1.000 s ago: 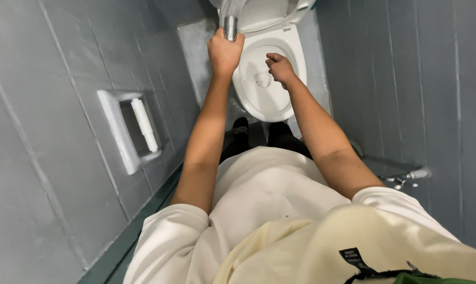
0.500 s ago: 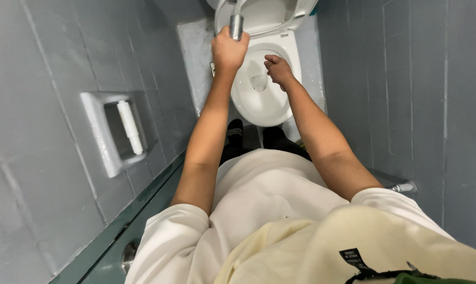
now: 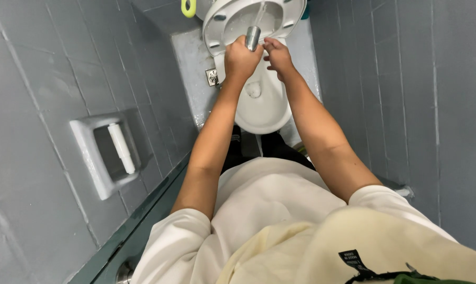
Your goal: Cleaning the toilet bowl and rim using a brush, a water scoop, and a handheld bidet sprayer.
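Now, going from the left: a paper roll (image 3: pixel 121 148) sits in its wall recess, a green loop (image 3: pixel 188 7) hangs at the top. The left hand (image 3: pixel 241 58) is clamped on a metal sprayer (image 3: pixel 252 38); a second ago it pointed into the bowl (image 3: pixel 261 108), and now it has risen to the raised lid (image 3: pixel 254 20). The right hand (image 3: pixel 278 54), fingers loosely apart, has left the bowl's rim and hovers beside the sprayer's nozzle.

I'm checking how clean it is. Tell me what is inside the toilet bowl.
The white toilet bowl shows bare porcelain and a small pool of water at its bottom. The left hand, gripping a metal sprayer, and the right hand cover its far rim.
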